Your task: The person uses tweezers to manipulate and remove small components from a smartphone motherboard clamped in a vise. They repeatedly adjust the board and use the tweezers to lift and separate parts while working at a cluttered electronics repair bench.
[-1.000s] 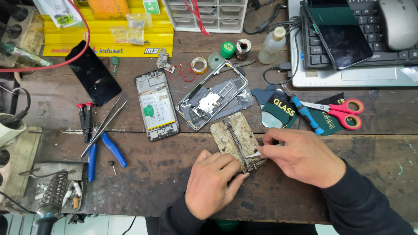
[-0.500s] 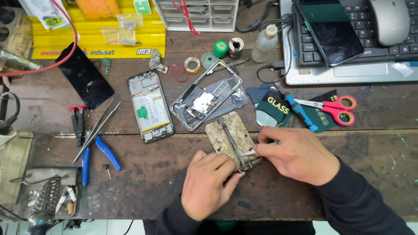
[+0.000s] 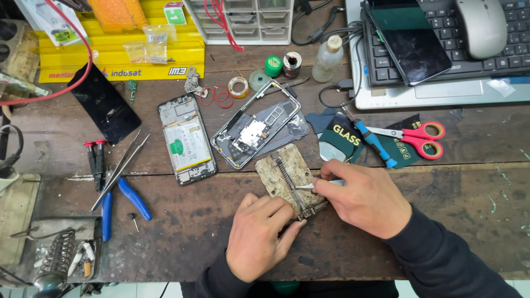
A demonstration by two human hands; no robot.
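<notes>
A worn metal board holder (image 3: 284, 174) with a central spring rail lies on the wooden bench in front of me. My left hand (image 3: 259, 234) rests curled at its near end, fingertips touching the clamp. My right hand (image 3: 364, 196) pinches a thin pair of tweezers (image 3: 309, 186) whose tips touch the holder's near right side. Beyond it lie an opened phone body with a white battery (image 3: 186, 142) and a phone frame with a small circuit board (image 3: 255, 129).
Blue-handled pliers (image 3: 124, 198), long tweezers (image 3: 118, 168) and red-capped screwdrivers (image 3: 95, 163) lie left. Red scissors (image 3: 417, 137) and a blue screwdriver (image 3: 372, 140) lie right. A laptop (image 3: 441, 66) with a phone and mouse sits at the back right. A dark screen panel (image 3: 105, 105) lies far left.
The view has shifted slightly. My hands stay on the holder, and the right hand now shows the tweezers pressed at its near right side.
</notes>
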